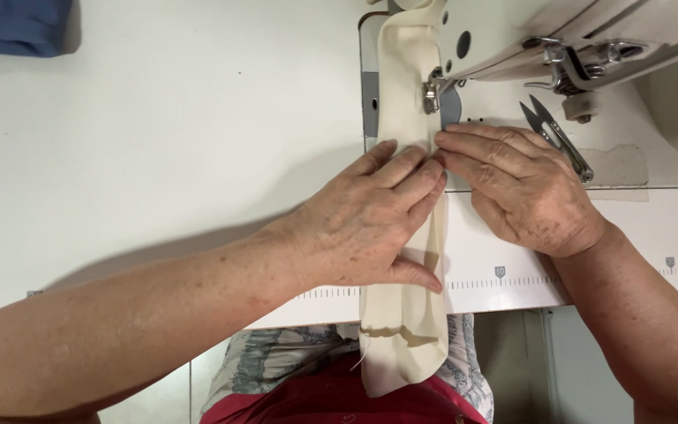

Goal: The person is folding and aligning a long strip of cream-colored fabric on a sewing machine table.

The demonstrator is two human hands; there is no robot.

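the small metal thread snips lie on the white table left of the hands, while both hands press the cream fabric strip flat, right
Not quite. In the head view the small metal thread snips lie right of the hands, by the sewing machine. Both the left hand and right hand do press the cream fabric strip flat.

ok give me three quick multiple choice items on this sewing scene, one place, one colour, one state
1. Where do the small metal thread snips lie?
A. right of the right hand
B. on the lap
C. under the left hand

2. What colour is the long folded fabric strip?
A. blue
B. cream
C. red

3. How are the hands on the strip?
A. lifted clear
B. pinching it aloft
C. pressing it flat, fingertips meeting

Answers: 1 A, the snips sit on the machine bed past that hand; 2 B, it is pale cream; 3 C, both lie flat.
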